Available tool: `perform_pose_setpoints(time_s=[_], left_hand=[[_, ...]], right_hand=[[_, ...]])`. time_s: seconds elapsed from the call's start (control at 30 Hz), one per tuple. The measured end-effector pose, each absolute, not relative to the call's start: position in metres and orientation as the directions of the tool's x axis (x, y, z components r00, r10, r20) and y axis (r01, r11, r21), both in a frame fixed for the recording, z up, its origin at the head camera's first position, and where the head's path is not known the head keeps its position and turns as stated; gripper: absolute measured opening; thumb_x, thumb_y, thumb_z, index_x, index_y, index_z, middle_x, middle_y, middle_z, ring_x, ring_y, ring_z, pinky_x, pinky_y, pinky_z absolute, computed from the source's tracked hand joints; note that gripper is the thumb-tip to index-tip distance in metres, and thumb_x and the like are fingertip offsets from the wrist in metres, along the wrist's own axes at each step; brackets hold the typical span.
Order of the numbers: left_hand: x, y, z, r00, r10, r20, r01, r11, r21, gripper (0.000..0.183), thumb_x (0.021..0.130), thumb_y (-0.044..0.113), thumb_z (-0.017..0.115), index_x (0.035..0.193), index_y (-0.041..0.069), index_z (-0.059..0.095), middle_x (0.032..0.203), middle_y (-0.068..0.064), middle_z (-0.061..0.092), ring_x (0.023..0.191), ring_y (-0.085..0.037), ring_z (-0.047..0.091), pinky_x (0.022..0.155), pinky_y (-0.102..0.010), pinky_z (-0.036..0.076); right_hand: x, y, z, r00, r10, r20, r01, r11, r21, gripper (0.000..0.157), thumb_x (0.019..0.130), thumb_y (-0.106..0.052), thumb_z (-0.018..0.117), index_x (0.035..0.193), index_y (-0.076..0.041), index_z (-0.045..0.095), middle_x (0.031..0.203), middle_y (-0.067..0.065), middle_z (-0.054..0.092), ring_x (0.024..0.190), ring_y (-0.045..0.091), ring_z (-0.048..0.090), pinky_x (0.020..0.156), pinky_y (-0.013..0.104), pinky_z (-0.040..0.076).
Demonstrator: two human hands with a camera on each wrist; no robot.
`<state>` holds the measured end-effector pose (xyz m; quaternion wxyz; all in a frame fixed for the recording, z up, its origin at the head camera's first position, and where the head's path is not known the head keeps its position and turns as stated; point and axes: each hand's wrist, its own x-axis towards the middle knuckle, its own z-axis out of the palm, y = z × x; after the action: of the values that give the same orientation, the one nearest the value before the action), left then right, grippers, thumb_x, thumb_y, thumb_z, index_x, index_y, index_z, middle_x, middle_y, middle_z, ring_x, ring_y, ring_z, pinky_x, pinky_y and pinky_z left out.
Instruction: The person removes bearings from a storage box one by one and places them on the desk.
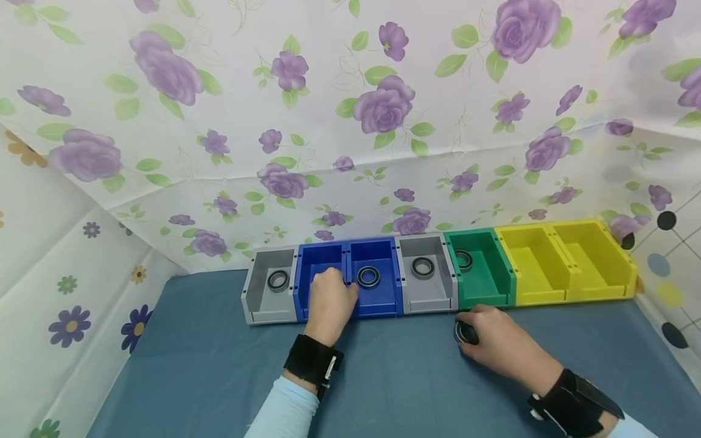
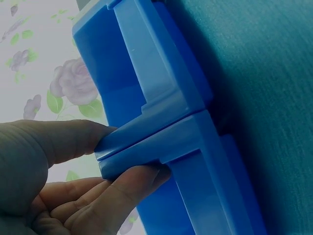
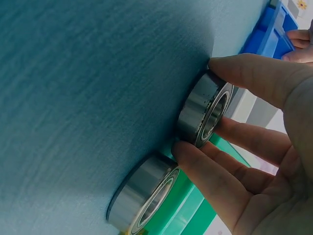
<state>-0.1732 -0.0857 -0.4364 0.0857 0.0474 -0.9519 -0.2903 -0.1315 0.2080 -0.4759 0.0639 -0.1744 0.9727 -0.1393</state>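
My left hand (image 1: 330, 304) is at the blue bins. In the left wrist view its thumb and fingers pinch the two adjoining side walls (image 2: 146, 137) where the left blue bin (image 1: 320, 252) meets the right blue bin (image 1: 378, 307). A ball bearing (image 1: 368, 277) lies in the right one. My right hand (image 1: 506, 344), in front of the green bin (image 1: 487, 295), grips a metal ball bearing (image 3: 201, 110) between thumb and fingers, low over the blue cloth. Beside its fingertips sits another bearing (image 3: 142, 193), mostly covered by the hand in the head view.
Single bearings lie in the left grey bin (image 1: 274, 315), the right grey bin (image 1: 429, 304) and the green bin. Two yellow bins (image 1: 572, 292) end the row at right. Blue cloth (image 1: 400, 377) covers the table; a flowered curtain (image 1: 328, 152) hangs close behind.
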Motion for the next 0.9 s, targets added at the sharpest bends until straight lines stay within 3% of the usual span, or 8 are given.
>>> perform_pose_setpoints(time_s=[0.47, 0.7, 0.9], left_hand=[[-0.174, -0.085, -0.437, -0.981, -0.143, 0.128, -0.050, 0.835, 0.549, 0.038, 0.083, 0.018, 0.067, 0.051, 0.013, 0.049, 0.046, 0.006, 0.031, 0.035, -0.009, 0.039, 0.032, -0.021, 0.026], [-0.174, -0.086, -0.438, -0.981, -0.141, 0.132, -0.046, 0.835, 0.548, 0.041, 0.084, 0.018, 0.066, 0.049, 0.014, 0.044, 0.046, 0.006, 0.029, 0.035, -0.009, 0.037, 0.032, -0.021, 0.025], [-0.173, -0.086, -0.437, -0.983, -0.150, 0.106, -0.066, 0.826, 0.560, 0.040, 0.084, 0.020, 0.066, 0.050, 0.014, 0.047, 0.046, 0.006, 0.031, 0.035, -0.009, 0.039, 0.032, -0.021, 0.026]], right_hand=[[-0.130, 0.207, -0.470, -0.933, -0.354, -0.068, -0.324, 0.906, -0.274, 0.048, 0.071, -0.032, 0.079, 0.110, -0.007, 0.068, 0.101, 0.006, 0.064, 0.088, 0.015, 0.060, 0.073, 0.037, 0.053], [-0.137, 0.210, -0.448, -0.925, -0.379, 0.039, -0.373, 0.878, -0.300, 0.041, 0.076, -0.032, 0.075, 0.111, -0.011, 0.068, 0.103, 0.004, 0.066, 0.094, 0.019, 0.062, 0.073, 0.037, 0.053], [-0.152, 0.216, -0.429, -0.904, -0.387, 0.180, -0.425, 0.855, -0.297, 0.043, 0.079, -0.028, 0.073, 0.115, -0.007, 0.065, 0.118, 0.014, 0.062, 0.111, 0.032, 0.057, 0.084, 0.046, 0.052]])
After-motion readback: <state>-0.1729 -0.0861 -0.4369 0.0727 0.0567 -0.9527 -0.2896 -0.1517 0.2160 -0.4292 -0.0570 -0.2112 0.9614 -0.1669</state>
